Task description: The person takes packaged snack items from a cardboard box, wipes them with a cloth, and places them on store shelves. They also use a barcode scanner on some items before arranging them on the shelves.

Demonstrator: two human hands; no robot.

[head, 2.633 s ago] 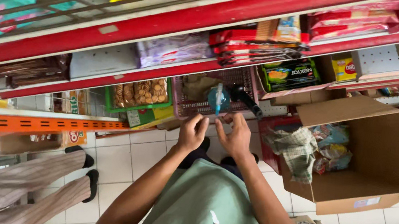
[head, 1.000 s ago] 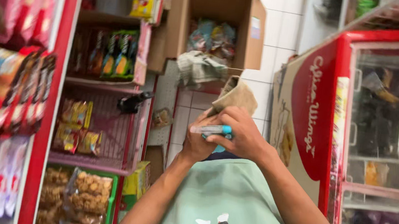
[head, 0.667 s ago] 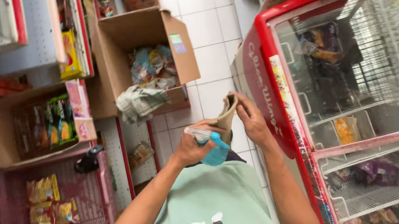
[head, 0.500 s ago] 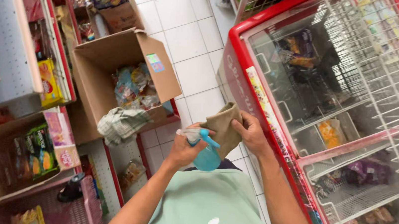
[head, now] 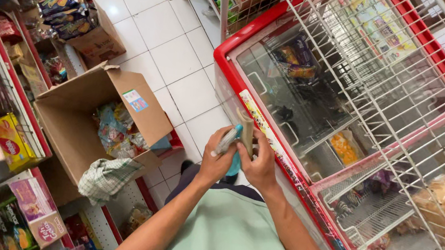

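Both hands meet in front of the chest, closed around a small bottle and a folded cloth.

The left hand (head: 217, 161) grips a light blue bottle (head: 234, 162) with a grey top, its body mostly hidden in the palm; the right hand (head: 258, 165) is closed on a folded tan cloth (head: 246, 133), touching the bottle. At 3 o'clock, just beside the hands, stands a red-rimmed chest freezer (head: 229, 64) with a glass lid and a long narrow label strip along its edge, under a white wire rack (head: 404, 101). At 9 o'clock lies an open cardboard box (head: 74, 125) with a small square sticker on one flap, bright packets inside and a checked cloth (head: 108, 176) over its rim. At 8 o'clock, red shelves (head: 20, 135) hold a yellow carton (head: 11, 140).
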